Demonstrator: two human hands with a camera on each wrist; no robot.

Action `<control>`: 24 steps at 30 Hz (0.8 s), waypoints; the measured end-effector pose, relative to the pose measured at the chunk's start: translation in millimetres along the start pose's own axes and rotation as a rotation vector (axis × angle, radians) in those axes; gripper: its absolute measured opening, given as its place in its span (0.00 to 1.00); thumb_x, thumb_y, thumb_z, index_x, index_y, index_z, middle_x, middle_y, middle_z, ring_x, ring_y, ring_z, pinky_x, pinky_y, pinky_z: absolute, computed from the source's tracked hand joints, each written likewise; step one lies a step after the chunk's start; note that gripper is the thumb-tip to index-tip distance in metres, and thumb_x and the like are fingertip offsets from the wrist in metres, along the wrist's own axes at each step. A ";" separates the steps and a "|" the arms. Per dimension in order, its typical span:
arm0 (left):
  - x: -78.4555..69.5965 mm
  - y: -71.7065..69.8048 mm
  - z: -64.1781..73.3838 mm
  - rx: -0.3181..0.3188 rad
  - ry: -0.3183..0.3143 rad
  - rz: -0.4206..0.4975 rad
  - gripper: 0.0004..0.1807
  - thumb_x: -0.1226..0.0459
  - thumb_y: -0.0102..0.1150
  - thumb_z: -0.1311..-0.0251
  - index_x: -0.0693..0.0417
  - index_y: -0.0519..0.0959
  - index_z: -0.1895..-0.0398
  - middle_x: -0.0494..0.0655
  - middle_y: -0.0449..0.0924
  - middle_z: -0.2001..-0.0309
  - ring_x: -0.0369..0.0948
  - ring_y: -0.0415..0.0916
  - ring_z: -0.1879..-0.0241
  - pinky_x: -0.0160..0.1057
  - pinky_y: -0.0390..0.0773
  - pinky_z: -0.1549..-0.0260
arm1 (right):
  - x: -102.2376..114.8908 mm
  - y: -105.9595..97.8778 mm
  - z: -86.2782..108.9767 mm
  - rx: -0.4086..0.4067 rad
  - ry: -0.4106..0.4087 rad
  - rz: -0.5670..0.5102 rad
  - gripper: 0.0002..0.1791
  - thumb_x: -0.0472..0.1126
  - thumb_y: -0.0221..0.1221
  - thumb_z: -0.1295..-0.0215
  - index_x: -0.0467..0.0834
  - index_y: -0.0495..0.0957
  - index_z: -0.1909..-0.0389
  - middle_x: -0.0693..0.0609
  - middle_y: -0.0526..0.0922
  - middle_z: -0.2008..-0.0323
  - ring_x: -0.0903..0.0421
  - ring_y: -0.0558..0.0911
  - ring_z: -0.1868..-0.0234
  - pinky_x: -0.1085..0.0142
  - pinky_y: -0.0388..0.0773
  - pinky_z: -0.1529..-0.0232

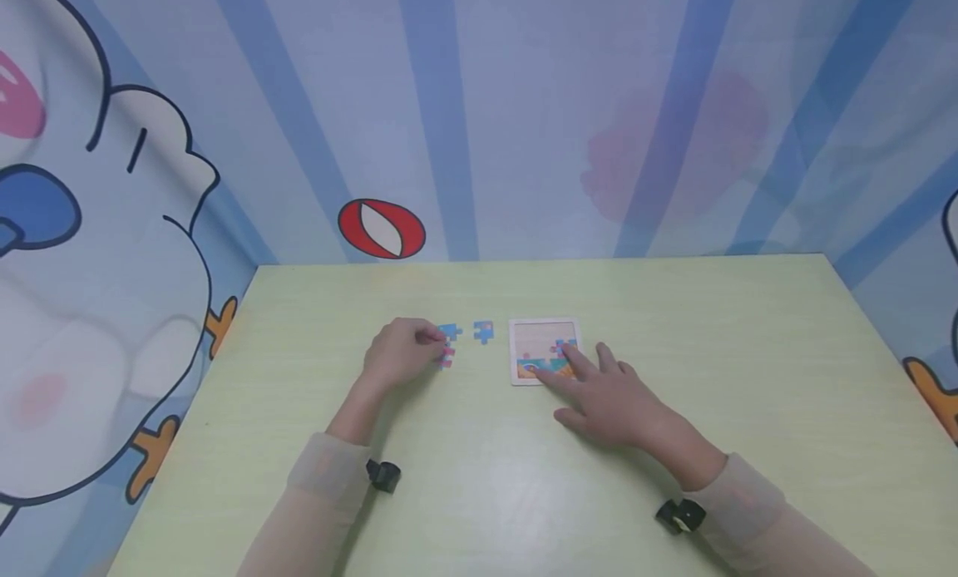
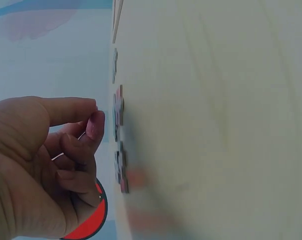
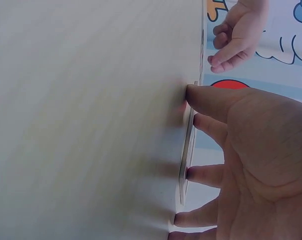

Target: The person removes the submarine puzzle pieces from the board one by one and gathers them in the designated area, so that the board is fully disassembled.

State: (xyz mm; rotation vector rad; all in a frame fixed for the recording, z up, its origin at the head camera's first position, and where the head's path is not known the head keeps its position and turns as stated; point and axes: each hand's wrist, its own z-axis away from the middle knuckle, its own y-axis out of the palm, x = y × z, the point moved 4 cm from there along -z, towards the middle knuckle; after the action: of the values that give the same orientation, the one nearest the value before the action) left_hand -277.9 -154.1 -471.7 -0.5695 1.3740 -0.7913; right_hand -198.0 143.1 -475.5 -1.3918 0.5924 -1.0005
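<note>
My left hand (image 1: 400, 357) is just above a small group of blue and pink jigsaw pieces (image 1: 451, 331) on the table, its fingertips overlapping them in the head view. In the left wrist view the thumb and index finger meet at the tips with nothing visible between them, other fingers curled, and pieces (image 2: 119, 107) lie below. My right hand (image 1: 617, 398) spreads its fingers over a square puzzle tray (image 1: 513, 352). Its index fingertip rests at the tray's lower part; the middle finger touches a blue and pink piece (image 1: 557, 346) inside. Orange and blue pieces fill the tray's bottom.
Another blue piece (image 1: 483, 332) lies between the group and the tray. The pale yellow-green table (image 1: 479, 494) ends at the back against a blue striped backdrop (image 1: 516, 128) with cartoon figures. Each wrist carries a small black camera (image 1: 384, 475).
</note>
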 end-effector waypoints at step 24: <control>-63.1 43.5 -16.5 0.109 0.155 0.035 0.11 0.54 0.68 0.36 0.45 0.87 0.54 0.37 0.84 0.63 0.39 0.79 0.64 0.44 0.77 0.61 | -17.2 2.4 11.4 -0.023 0.042 -0.016 0.33 0.58 0.58 0.26 0.60 0.66 0.22 0.35 0.57 0.21 0.18 0.56 0.28 0.29 0.64 0.37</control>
State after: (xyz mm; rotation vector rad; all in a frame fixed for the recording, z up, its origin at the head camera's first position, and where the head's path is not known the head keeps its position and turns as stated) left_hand -288.1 -76.5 -467.1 -0.4050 1.4691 -0.8908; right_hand -196.3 163.3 -479.9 -1.4009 0.6269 -1.0411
